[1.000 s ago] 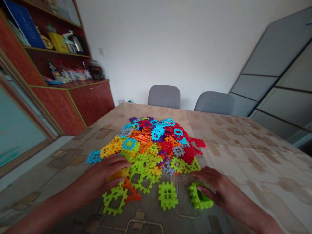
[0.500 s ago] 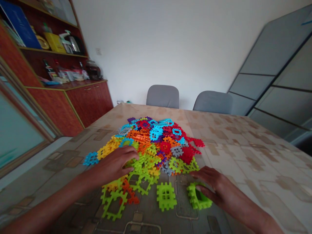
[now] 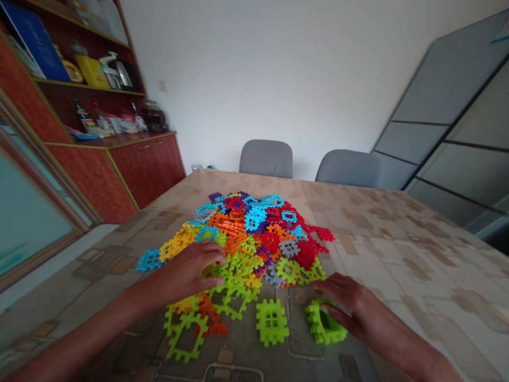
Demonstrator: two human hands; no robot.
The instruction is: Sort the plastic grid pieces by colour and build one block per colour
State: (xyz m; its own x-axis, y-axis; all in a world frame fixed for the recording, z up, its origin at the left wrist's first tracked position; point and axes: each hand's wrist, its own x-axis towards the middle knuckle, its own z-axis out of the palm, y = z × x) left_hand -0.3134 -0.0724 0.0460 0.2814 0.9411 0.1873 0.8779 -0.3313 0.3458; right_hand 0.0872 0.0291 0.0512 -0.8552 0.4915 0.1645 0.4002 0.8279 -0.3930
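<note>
My left hand (image 3: 202,265) reaches over the near left of a heap of interlocking plastic building pieces (image 3: 234,265). Its thumb and fingers are apart and curved, with light green pieces under and between them; no piece is clearly gripped. Stretched forward, my right hand (image 3: 345,297) has its thumb over a small green box (image 3: 324,323) joined from such pieces, and its fingers extend past the far side. Whether the hand touches the box I cannot tell. Left of that box a green window piece (image 3: 272,322) lies flat, apart from the heap.
A green frame piece (image 3: 186,337) and an orange piece (image 3: 212,315) lie at the heap's near edge. The patterned tablecloth (image 3: 382,233) covers the table. Two grey chairs (image 3: 266,158) stand beyond it, and a wooden cabinet (image 3: 139,167) is at the left.
My left thumb and fingers have parted slightly over the green pieces. The right hand and the box hold their place; the view has shifted a little.
</note>
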